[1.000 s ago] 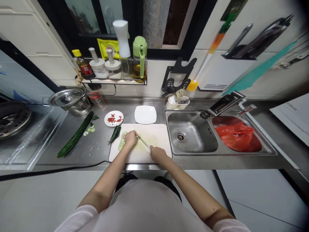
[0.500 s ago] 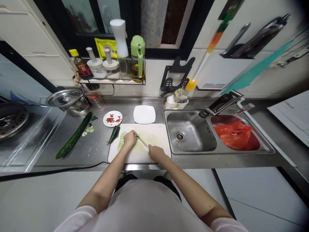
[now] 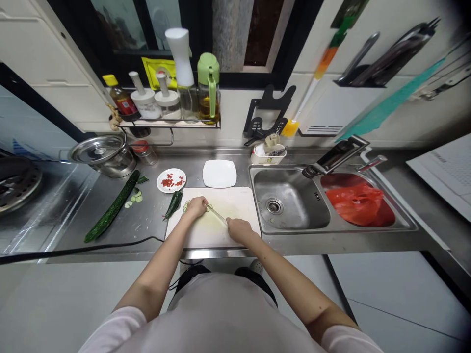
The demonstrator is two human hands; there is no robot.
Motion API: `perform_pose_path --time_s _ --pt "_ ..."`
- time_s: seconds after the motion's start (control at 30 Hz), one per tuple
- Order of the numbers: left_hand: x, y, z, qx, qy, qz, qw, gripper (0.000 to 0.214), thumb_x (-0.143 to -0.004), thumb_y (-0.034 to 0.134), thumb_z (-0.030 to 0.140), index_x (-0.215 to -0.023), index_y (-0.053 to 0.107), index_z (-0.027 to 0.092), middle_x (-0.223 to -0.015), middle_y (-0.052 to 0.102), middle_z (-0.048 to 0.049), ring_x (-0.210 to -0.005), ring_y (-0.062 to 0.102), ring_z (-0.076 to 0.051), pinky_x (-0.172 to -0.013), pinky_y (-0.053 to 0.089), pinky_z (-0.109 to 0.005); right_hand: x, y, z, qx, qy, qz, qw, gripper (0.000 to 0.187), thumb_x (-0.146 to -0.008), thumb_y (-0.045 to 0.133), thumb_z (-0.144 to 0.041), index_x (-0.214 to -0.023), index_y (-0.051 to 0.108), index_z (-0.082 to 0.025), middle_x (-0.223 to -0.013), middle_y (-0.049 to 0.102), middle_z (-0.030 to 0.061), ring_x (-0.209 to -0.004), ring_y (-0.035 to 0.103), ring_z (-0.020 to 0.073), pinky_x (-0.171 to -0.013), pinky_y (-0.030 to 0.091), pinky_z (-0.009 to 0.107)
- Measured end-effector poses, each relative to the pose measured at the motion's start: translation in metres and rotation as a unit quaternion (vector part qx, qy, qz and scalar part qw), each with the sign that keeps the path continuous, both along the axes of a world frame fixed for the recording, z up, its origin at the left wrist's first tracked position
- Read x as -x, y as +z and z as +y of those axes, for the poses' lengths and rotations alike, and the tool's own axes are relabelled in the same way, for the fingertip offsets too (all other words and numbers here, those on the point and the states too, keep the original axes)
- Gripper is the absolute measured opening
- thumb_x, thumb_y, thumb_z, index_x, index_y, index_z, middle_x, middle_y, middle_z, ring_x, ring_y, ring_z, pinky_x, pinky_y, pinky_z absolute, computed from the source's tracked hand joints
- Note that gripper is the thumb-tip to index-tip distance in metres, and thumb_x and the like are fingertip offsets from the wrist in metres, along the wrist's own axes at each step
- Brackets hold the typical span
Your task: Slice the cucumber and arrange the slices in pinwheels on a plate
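Observation:
My left hand (image 3: pixel 197 207) is closed, fingers bent together over cucumber slices on the white cutting board (image 3: pixel 239 201). A few green-edged cucumber slices (image 3: pixel 186 205) show at its left; my hand and forearm cover the others. My right hand (image 3: pixel 240 230) wraps around the handle of a knife (image 3: pixel 218 215). Its blade points up and left toward the left fingertips, low over the board. A thin green-rimmed cucumber piece (image 3: pixel 209 207) lies at the blade's tip, beside those fingers. Dark green peppers (image 3: pixel 172 205) rest at the board's left edge.
A whole cucumber (image 3: pixel 114 208) and cut ends (image 3: pixel 136 196) lie left. Behind the board are a plate of chopped red pieces (image 3: pixel 179 175) and a square white plate (image 3: pixel 220 166). A sink (image 3: pixel 290 196) is at right, a lidded pot (image 3: pixel 117 162) back left. A black cable (image 3: pixel 91 249) crosses the counter.
My left hand and forearm have shifted slightly left, now covering most of the cucumber slices seen before. The right hand and knife have barely moved.

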State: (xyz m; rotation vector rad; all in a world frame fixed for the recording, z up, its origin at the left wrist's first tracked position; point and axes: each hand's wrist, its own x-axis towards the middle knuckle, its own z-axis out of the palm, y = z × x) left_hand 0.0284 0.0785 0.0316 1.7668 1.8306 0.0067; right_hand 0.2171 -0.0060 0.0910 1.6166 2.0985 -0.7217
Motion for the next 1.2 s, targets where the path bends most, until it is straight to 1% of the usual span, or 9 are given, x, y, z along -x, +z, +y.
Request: perform_pose_path --time_s 0.17,0.27,0.37,0.47,0.67,0.8,0.97,1.2 --pt "0.005 -0.004 0.004 0.012 -0.007 -0.021 1.000 0.030 -0.070 0.065 0.015 -0.099 0.065 0.023 -0.095 0.073 -0.0008 -0.088 0.064 -0.016 -0.076 0.044 -0.024 0.000 0.003 0.001 0.002 0.003 -0.003 1.000 0.034 -0.089 0.037 -0.009 -0.117 0.055 -0.014 -0.107 0.068 0.0183 -0.104 0.066 0.0268 -0.080 0.049 0.036" --pt "0.009 -0.007 0.005 0.012 -0.004 -0.051 0.999 0.027 -0.071 0.067 0.017 -0.098 0.065 0.023 -0.091 0.073 0.0003 -0.085 0.064 -0.015 -0.073 0.044 -0.022 0.000 0.004 0.001 0.008 -0.003 0.002 1.000 0.034 -0.089 0.037 -0.009 -0.117 0.055 -0.014 -0.108 0.068 0.0184 -0.104 0.066 0.0267 -0.080 0.049 0.036" --pt "0.011 -0.009 0.005 0.004 0.016 -0.056 0.998 0.022 -0.073 0.065 0.019 -0.095 0.067 0.022 -0.091 0.073 -0.0006 -0.084 0.064 -0.014 -0.073 0.044 -0.022 0.001 0.004 0.001 0.009 -0.007 0.008 1.000 0.034 -0.089 0.037 -0.010 -0.117 0.055 -0.015 -0.109 0.068 0.0179 -0.104 0.065 0.0260 -0.080 0.049 0.036" --pt "0.009 -0.009 0.006 0.000 0.041 -0.035 0.999 0.018 -0.072 0.064 0.020 -0.089 0.069 0.022 -0.092 0.073 -0.0026 -0.084 0.064 -0.016 -0.073 0.044 -0.023 0.000 0.003 0.001 0.011 -0.011 0.014 1.000 0.033 -0.089 0.037 -0.010 -0.116 0.056 -0.014 -0.108 0.068 0.0174 -0.103 0.066 0.0262 -0.079 0.049 0.036" --pt "0.005 -0.009 0.008 0.027 0.072 -0.035 0.996 0.013 -0.069 0.066 0.018 -0.080 0.070 0.020 -0.089 0.074 -0.0038 -0.082 0.066 -0.016 -0.071 0.045 -0.023 0.000 0.000 0.003 0.017 -0.008 0.020 1.000 0.033 -0.089 0.037 -0.012 -0.116 0.056 -0.014 -0.107 0.068 0.0172 -0.103 0.065 0.0274 -0.078 0.049 0.036" --pt "0.004 -0.009 0.011 0.032 0.070 -0.033 0.996 0.011 -0.068 0.068 0.016 -0.078 0.071 0.019 -0.087 0.075 -0.0046 -0.082 0.066 -0.016 -0.071 0.045 -0.022 0.004 0.000 0.006 0.018 -0.011 0.025 0.999 0.032 -0.089 0.039 -0.012 -0.115 0.056 -0.015 -0.107 0.068 0.0163 -0.102 0.065 0.0261 -0.079 0.049 0.035" --pt "0.005 -0.010 0.014 0.039 0.067 -0.035 0.996 0.013 -0.067 0.069 0.014 -0.078 0.072 0.019 -0.087 0.075 -0.0043 -0.082 0.066 -0.016 -0.072 0.045 -0.021 0.005 0.000 0.007 0.011 -0.006 0.022 1.000 0.033 -0.088 0.039 -0.011 -0.116 0.056 -0.014 -0.107 0.068 0.0170 -0.104 0.065 0.0270 -0.080 0.049 0.036" --pt "0.007 -0.013 0.015 0.047 0.065 -0.046 0.996 0.015 -0.067 0.068 0.014 -0.079 0.073 0.020 -0.088 0.075 -0.0035 -0.083 0.066 -0.015 -0.073 0.046 -0.021 0.005 0.002 0.007 0.012 -0.004 0.017 1.000 0.034 -0.088 0.039 -0.010 -0.117 0.056 -0.014 -0.107 0.068 0.0176 -0.103 0.065 0.0269 -0.080 0.049 0.036"
